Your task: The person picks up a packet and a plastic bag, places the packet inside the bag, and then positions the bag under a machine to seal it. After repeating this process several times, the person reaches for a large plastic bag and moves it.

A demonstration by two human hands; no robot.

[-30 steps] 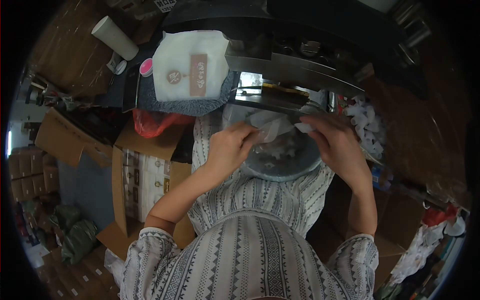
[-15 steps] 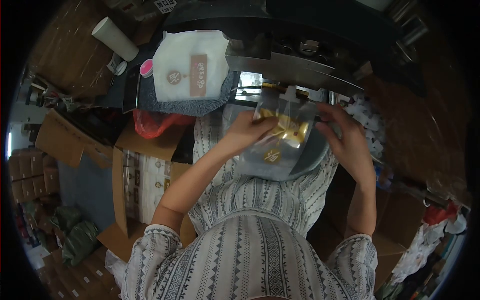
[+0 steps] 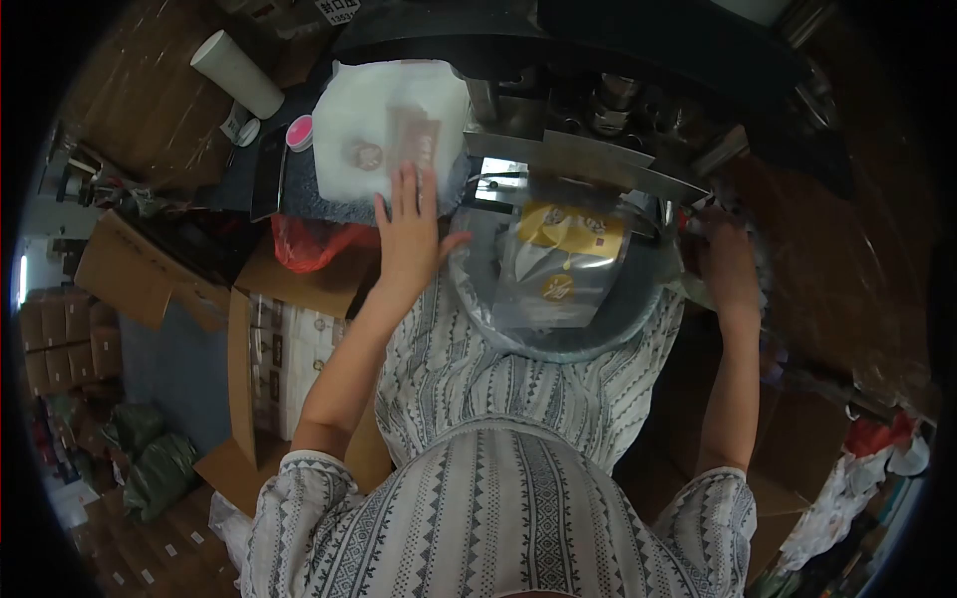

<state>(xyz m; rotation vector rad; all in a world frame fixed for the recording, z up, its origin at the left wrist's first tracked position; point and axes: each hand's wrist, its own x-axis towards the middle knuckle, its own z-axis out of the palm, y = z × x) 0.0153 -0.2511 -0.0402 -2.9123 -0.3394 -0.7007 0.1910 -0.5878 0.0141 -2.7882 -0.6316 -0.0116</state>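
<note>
My left hand (image 3: pixel 407 234) lies with fingers stretched over the lower edge of a white pouch (image 3: pixel 344 110) with a brown label, on a grey towel. No grip on it shows. A clear pouch with gold print (image 3: pixel 563 264) hangs upright below the metal bar (image 3: pixel 608 164) of a machine, with neither hand on it. Behind and beneath that pouch is a plastic-lined basin (image 3: pixel 478 309) at my lap. My right hand (image 3: pixel 731 264) reaches in at the right, beside a heap of small white pieces it mostly covers. Its fingers are dark and blurred, so their grip is hidden.
A white cup (image 3: pixel 236 75) and a pink-topped round container (image 3: pixel 299 133) are at the upper left. Below the towel hangs a red plastic bag (image 3: pixel 314 244). An open carton (image 3: pixel 242 389) of packed pouches stands left of my lap. Metal machine parts (image 3: pixel 613 105) project overhead.
Both hands have come away from the gold-printed pouch, which now hangs below the bar. My left hand has moved left to the white pouch, my right hand right to the white pieces.
</note>
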